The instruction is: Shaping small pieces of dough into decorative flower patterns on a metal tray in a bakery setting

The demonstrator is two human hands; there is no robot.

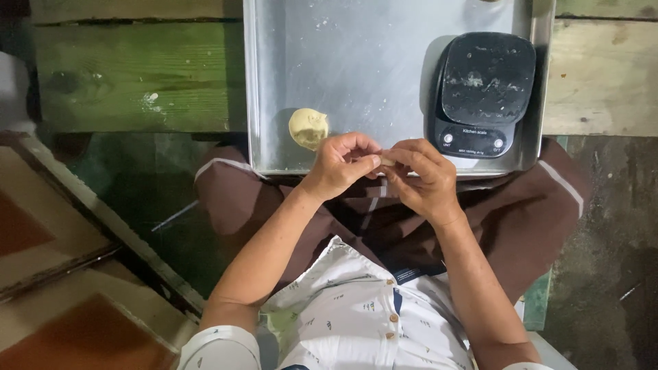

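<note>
My left hand [343, 164] and my right hand [425, 179] meet over the near edge of a metal tray [356, 75], fingertips pressed together around a small piece of pale dough [388, 162]. Most of that piece is hidden by the fingers. A rounded ball of the same dough [308, 127] lies in the tray's near left corner, just left of my left hand. A black kitchen scale [484, 92], dusted with flour, stands in the tray's right part, just beyond my right hand.
The tray rests on my lap and a weathered green wooden plank surface [137, 75]. Flour specks dot the tray. My brown trousers [521, 219] and white patterned shirt fill the foreground. A wooden frame [82, 240] lies at the left.
</note>
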